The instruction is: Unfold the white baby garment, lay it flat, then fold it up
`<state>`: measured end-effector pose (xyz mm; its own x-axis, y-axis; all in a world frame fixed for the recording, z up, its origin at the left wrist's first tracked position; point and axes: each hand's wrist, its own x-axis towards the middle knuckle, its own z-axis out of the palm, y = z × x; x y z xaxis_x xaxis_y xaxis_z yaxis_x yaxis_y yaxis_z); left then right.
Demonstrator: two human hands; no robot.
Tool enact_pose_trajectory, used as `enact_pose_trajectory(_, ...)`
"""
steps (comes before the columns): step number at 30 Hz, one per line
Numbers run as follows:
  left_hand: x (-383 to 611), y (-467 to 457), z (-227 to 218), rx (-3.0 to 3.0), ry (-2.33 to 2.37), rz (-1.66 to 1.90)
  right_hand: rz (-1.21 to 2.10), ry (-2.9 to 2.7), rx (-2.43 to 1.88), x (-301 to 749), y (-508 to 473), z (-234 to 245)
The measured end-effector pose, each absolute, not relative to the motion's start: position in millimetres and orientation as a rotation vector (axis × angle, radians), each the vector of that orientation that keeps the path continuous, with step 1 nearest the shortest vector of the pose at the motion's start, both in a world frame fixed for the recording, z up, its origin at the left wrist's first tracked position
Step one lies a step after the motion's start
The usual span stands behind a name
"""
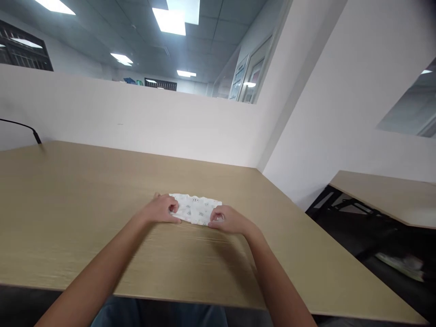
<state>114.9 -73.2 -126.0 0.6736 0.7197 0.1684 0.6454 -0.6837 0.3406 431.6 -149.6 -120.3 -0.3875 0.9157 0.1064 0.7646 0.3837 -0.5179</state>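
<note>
A small white cloth (194, 210) with a print of little grey figures lies flat on the wooden table (102, 181), its upper edge slightly wavy. It looks like a folded piece of fabric, but its exact kind is unclear. At its left end is my left hand (162, 209), fingers curled over the fabric and thumb along the near edge. My right hand (229, 219) pinches the near right corner between thumb and fingers. Both hands rest low on the tabletop and cover the cloth's two ends.
Behind the table rises a white wall (153, 127) with a window opening above it. A black cable (36, 135) comes down at the far left. To the right, past the table's edge, stands a second table (384, 195) on dark metal legs.
</note>
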Motion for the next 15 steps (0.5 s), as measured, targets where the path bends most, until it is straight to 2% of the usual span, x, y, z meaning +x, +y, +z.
enact_pose_trajectory(5, 119, -72, -129, 2.578, 1.112, 0.502, 0.548, -2.193, -1.458, 427, -149, -118)
enact_pose_trajectory(15, 135, -77, -146, 2.674, 0.968, 0.763, 0.433, -2.146, -1.207, 417, -133, -147)
